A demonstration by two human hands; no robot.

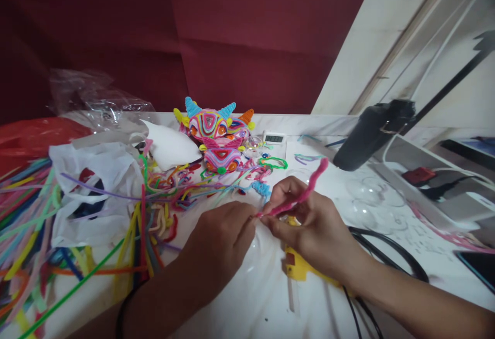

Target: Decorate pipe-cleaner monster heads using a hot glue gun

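Dark red wall behind, white surface [270,297] in front, littered with craft stuff. Left hand [220,241] low at centre, grip pinched together on the near end of a fuzzy pink pipe cleaner [305,192]. Right hand [309,225] just beside it, fingers closed around the same pink stem a little further along, free end slanting up and to the right above the knuckles. Both hands nearly touching at the pinch point, above the middle of the surface. Yellow plastic glue gun [296,267] lying under the right hand, black cable [390,256] looping off to the right. Loose heap of multicoloured pipe cleaners [162,210] spread to the left, long bundles more at the far left edge. White plastic bag [96,189] among them, crumpled clear wrapping [93,101] behind. Colourful horned figures of coiled pipe cleaner [216,132] standing at the back, well apart from the hands, small white digital display [274,138] beside them. Dark cylindrical lamp head [371,132] on a black arm at the right.
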